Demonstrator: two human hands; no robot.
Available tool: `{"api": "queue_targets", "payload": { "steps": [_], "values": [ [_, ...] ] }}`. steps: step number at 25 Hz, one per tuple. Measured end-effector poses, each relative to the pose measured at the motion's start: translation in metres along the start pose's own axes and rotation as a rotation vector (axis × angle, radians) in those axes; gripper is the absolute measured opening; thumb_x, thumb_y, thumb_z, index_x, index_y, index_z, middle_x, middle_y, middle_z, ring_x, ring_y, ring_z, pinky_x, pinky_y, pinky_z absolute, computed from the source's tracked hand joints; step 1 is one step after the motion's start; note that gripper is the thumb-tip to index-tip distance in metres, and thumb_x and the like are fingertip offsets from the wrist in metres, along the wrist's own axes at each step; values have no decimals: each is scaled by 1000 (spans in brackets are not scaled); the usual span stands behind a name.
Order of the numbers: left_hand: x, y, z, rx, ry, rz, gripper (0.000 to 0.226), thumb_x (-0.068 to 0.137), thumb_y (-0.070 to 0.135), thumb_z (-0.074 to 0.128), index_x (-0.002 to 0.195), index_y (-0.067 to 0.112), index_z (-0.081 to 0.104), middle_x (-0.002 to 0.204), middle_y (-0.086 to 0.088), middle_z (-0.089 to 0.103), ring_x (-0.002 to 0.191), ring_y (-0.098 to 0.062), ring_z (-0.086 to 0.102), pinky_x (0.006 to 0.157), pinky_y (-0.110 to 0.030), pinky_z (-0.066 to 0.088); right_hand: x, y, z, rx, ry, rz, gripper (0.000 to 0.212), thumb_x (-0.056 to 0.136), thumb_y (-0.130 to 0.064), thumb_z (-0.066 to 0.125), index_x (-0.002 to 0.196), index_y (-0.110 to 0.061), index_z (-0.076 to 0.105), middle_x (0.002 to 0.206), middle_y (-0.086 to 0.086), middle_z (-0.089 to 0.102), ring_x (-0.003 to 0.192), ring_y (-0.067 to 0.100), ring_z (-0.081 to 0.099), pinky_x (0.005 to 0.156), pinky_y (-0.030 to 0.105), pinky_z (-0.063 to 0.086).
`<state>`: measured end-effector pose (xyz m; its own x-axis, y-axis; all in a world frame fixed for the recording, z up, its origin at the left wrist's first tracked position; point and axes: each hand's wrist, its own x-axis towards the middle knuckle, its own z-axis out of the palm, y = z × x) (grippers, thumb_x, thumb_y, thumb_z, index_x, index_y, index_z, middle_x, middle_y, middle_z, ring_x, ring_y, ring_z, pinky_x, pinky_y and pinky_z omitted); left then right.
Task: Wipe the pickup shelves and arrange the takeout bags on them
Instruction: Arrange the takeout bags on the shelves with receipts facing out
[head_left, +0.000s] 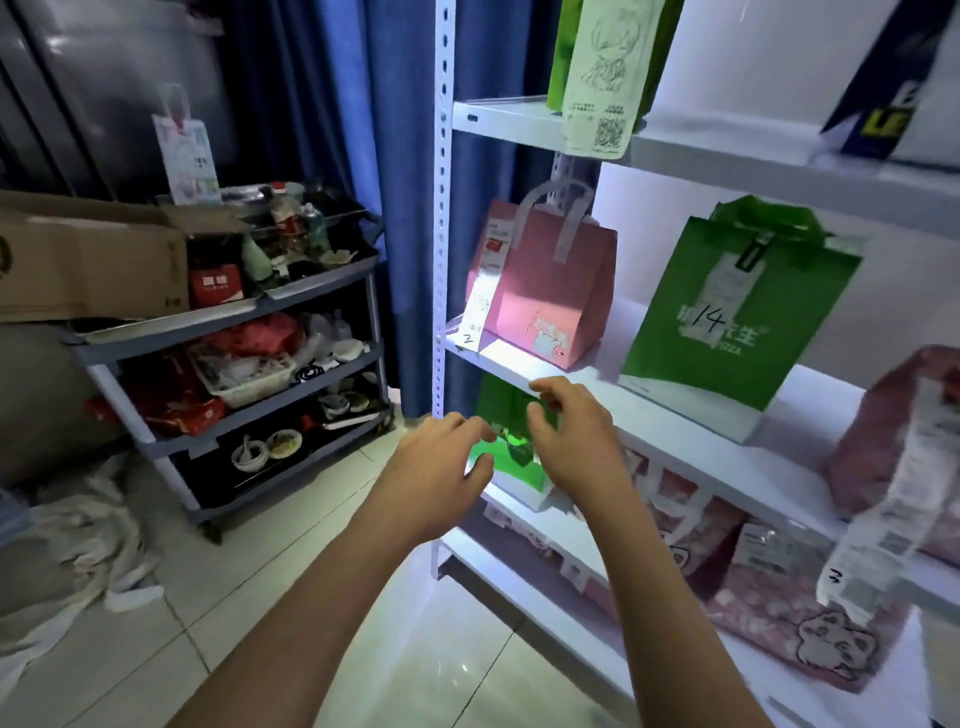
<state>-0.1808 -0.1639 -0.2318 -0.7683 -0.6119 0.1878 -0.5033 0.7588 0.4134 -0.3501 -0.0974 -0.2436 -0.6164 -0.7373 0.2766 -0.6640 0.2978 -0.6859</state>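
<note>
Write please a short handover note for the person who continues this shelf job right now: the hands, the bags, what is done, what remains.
Left hand: open, fingers loosely curled, holding nothing.
Right hand: open as well, in front of the small green bag on the lower shelf; contact cannot be confirmed.
Middle shelf: pink bag at the left, green bag marked 14 beside it, another pink bag at the right edge.
Lower shelves: more pink bags.
No cloth in either hand; whether wiping is done cannot be told.
Left: probably straighten the small green bag.
</note>
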Motion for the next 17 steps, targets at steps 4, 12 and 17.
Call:
{"api": "queue_targets", "payload": {
  "steps": [4,12,17],
  "values": [
    [53,-23,-25,-23,0,124,28,99,36,45,122,27,58,116,6,60,106,-20,52,95,-41,43,29,-22,2,-39,122,23,26,96,-30,56,121,-29,64,117,-5,65,104,11,61,89,30,49],
    [138,-56,-77,-84,-18,375,31,99,35,44,127,27,56,124,5,60,114,-19,51,100,-39,41,83,-79,-6,-155,305,60,28,96,-26,57,123,-25,64,118,-4,65,104,12,61,93,30,49],
    [169,-63,-102,-100,-26,513,33,100,35,44,129,25,55,128,4,58,117,-20,51,101,-39,41,98,-104,-13,-208,425,97,27,98,-31,54,123,-26,63,114,-8,63,97,6,57,87,24,47]
  ]
}}
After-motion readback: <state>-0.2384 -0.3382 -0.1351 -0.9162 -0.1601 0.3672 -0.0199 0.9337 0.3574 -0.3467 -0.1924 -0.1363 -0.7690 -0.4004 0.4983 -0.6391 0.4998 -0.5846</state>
